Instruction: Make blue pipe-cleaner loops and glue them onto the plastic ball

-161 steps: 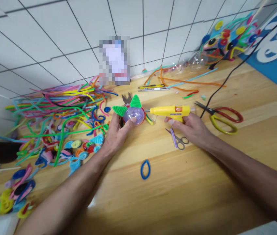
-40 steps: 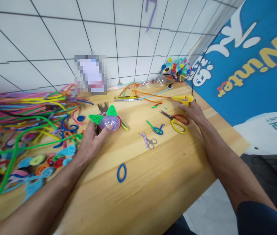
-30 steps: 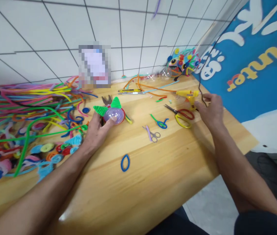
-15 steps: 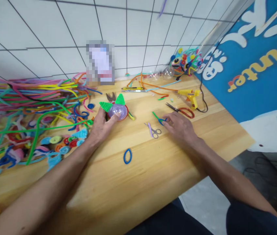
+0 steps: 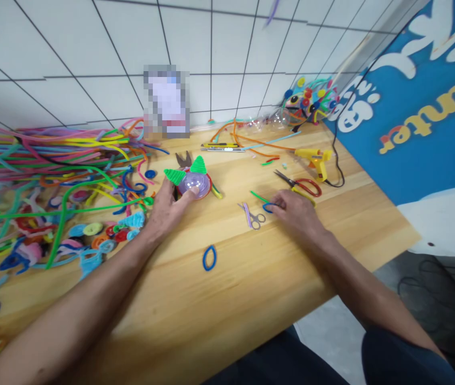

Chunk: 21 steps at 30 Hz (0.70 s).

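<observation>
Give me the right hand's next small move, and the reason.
Probably lift the blue-and-green looped piece: the right hand is right at it, the left hand holds the purple dome, and the yellow glue gun lies unheld.

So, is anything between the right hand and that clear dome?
Yes, but all low: the small scissors and purple strip lie on the table roughly between the right hand and the clear dome, and a yellow piece sticks out beside the dome. Nothing tall visibly blocks the gap.
</observation>
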### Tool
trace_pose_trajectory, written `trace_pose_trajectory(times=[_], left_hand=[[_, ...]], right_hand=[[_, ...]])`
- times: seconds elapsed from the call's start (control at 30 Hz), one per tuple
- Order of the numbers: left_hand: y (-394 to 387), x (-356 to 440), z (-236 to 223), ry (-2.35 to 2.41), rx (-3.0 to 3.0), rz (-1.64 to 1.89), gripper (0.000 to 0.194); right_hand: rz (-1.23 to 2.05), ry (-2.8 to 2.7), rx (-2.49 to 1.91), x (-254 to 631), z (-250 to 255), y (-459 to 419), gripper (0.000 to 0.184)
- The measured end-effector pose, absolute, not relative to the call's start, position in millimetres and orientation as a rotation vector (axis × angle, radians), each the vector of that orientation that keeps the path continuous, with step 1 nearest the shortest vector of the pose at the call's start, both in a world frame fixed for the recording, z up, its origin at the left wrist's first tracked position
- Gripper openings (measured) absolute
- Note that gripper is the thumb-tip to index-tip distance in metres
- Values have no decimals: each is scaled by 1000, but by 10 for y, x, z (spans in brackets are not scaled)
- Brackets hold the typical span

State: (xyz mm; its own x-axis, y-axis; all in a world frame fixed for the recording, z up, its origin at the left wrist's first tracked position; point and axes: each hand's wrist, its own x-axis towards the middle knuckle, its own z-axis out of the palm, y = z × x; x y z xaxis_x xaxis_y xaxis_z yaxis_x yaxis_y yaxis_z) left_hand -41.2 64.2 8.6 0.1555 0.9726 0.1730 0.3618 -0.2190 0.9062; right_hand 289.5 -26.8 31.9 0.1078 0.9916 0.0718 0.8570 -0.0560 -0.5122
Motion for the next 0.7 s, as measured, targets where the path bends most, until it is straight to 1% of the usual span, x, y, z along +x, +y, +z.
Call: trace_pose_trajectory(times=[0.1,0.17,0.27,0.4,0.5,0.7], left_hand=[[643,-417,79,1289,1697,1057,45],[639,-417,83,1283,1685,1056,46],[630,-412,103,1279,1672,1061,46],[622,-405,130,1286,1673,1070,45],[622,-410,125,1309,1677,1063,44],[650,-428,52,1305,1670,1083,43]], right_hand=[[790,-1556,-1778,2927,414,-231,22],[913,-1437,-1678,2931,488,-207,30],[941,-1378,-1655,2916,572,-179,35],[952,-1343,-1607,2920,586,-157,29],[1039,-1205,-1552,2952,561,-140,28],[1287,-975,-1521,2925,637,-113,37]])
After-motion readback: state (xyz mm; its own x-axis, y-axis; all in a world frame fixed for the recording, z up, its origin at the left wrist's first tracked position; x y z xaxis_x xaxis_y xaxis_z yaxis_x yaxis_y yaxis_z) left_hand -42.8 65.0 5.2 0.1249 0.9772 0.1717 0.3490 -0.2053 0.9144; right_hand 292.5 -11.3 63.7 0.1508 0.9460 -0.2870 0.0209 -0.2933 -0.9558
